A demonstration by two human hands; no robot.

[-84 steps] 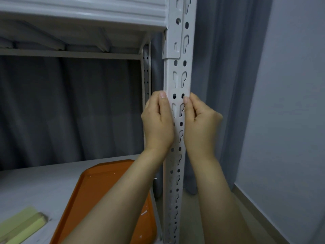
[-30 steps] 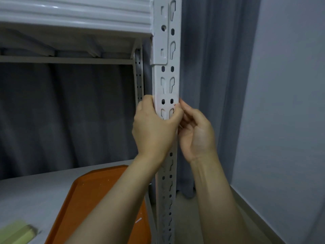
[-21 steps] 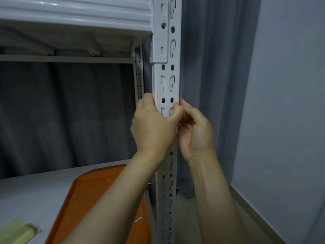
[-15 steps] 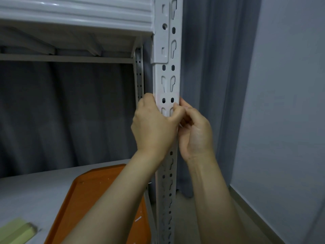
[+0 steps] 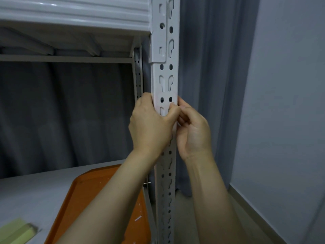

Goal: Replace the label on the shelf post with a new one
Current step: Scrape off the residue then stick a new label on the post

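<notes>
A white perforated shelf post [image 5: 165, 81] runs up the middle of the view. On its front, over two round holes, sits a pale, almost post-coloured label [image 5: 166, 96]. My left hand [image 5: 149, 127] wraps the post from the left, and its thumb lies across the label's lower part. My right hand [image 5: 195, 134] is at the post's right side. Its thumb and curled fingers pinch at the label's lower right edge, touching my left thumb. The label's lower end is hidden by my thumbs.
An orange tray [image 5: 91, 191] with small white scraps [image 5: 138, 218] lies on the grey shelf board [image 5: 35, 191] below. A yellow-green block [image 5: 17, 231] sits at the bottom left. The upper shelf [image 5: 73, 13] is overhead, a grey curtain [image 5: 202, 85] behind, a wall [image 5: 281, 120] to the right.
Earlier both thumbs pressed side by side on the post's front. Since then my left hand has closed around the post and my right hand has turned palm-in at the label's right edge.
</notes>
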